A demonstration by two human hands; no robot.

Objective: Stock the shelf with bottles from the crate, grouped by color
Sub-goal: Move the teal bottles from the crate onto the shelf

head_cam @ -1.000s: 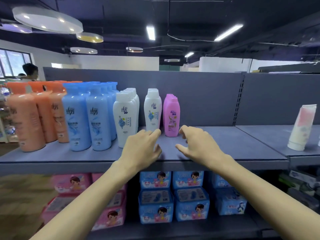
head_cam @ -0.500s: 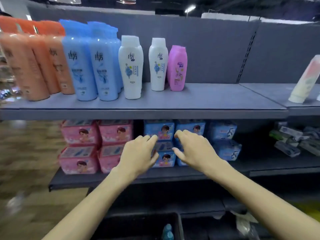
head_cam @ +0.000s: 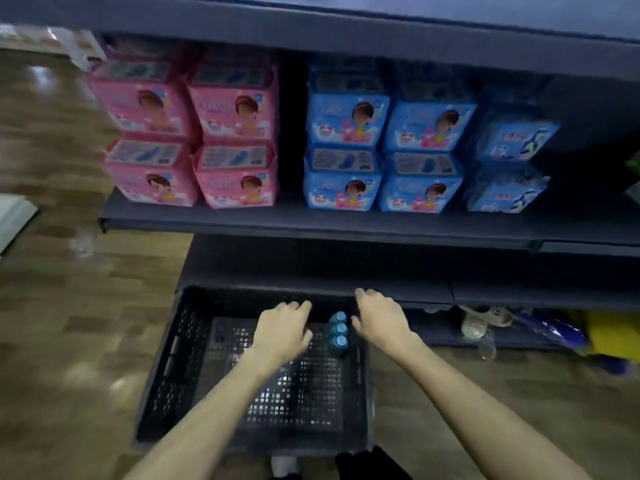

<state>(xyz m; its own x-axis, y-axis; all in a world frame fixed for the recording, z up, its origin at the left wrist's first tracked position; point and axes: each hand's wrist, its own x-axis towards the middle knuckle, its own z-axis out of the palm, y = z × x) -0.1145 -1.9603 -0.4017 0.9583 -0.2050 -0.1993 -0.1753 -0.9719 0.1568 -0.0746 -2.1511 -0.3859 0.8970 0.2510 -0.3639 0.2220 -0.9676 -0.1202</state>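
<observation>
A black plastic crate stands on the floor in front of the shelving. Three blue bottles stand in a row near its far right side, seen from above by their caps. My left hand hovers over the crate just left of the bottles, fingers loosely bent, holding nothing. My right hand hovers just right of the bottles, above the crate's far right rim, also empty. Neither hand touches a bottle.
The shelf above the crate carries stacked pink packs on the left and blue packs on the right. Loose items lie under the lowest shelf at right. Wooden floor extends to the left.
The view has dropped from the top shelf with its bottles down to the crate. Both hands have come down from the shelf edge to hover over the crate.
</observation>
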